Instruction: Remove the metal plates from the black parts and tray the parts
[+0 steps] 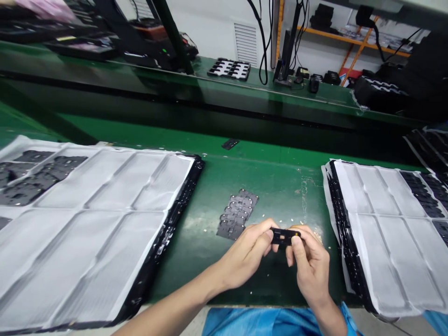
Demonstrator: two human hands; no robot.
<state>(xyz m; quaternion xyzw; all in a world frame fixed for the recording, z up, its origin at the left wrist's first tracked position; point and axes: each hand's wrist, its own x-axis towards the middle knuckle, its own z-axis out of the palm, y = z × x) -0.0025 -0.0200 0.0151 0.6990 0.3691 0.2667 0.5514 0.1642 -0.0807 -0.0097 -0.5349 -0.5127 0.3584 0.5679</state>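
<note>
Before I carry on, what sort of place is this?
Probably a small-parts factory workstation: a green worktop, a white compartmented tray on either side, and overlapping dark flat pieces between. The left hand and right hand hold a small black part.

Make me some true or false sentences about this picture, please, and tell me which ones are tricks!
1. The left hand and right hand hold the same small black part. True.
2. The overlapping flat parts lie to the right of the right hand. False: they lie to its left, on the green table.
3. A lone dark part lies farther away than the overlapping flat parts. True.
4. The sleeve by the right wrist is red. False: it is blue.
5. Dark pieces lie in some pockets of the right white-lined tray. True.
</note>
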